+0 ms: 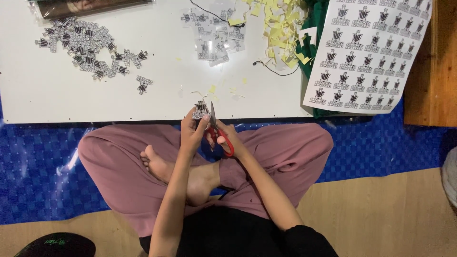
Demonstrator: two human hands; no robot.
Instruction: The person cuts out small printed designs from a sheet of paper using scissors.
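Red plastic-handled scissors (220, 134), glossy paper sticker (200, 110)

Scissors (223, 138): red handles, grey metal blades. Sticker (200, 110) held at the blades: black emblem on white. Worktop (43, 90): plain white. Pile of cut stickers (85, 45): black-and-white, same emblem repeated. Sticker sheet (366, 52): white, printed with regular rows of the black emblem. Paper scraps (281, 28): pale yellow. Cloth (312, 47) under the sheet: dark green. Trousers (119, 162): dusty pink, unpatterned. Mat (38, 162): bright blue with a small woven check. Floor (390, 214): light tan. Cap (54, 245): black with green lettering.
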